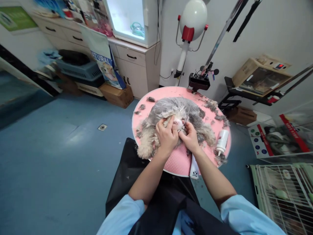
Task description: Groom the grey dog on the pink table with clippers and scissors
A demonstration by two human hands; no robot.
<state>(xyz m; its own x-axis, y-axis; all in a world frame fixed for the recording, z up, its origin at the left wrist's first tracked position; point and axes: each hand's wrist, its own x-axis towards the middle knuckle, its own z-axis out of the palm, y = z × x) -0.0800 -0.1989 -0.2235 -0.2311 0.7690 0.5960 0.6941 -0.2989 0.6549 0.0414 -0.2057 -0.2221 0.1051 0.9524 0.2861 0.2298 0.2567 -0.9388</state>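
A grey, cream-fringed dog (168,106) lies on a round pink grooming table (178,163). My left hand (168,133) presses its fingers into the fur and holds a fold of skin, which looks like the dog's ear. Bare pink skin (178,124) shows between my two hands. In my right hand (189,135) is a slim metal scissor-like tool (187,117), its tip pointing up and away; whether it is scissors or a hemostat I cannot tell. Its ring end is partly hidden by my fingers, close to the skin.
Clumps of cut fur (211,105) lie around the table's rim. A white squeeze bottle (222,142) rests at the right, and a white clipper-like object (194,168) at the near edge. Behind stand a dryer (193,21) and a tool holder (199,81). A wire cage (286,192) is at right.
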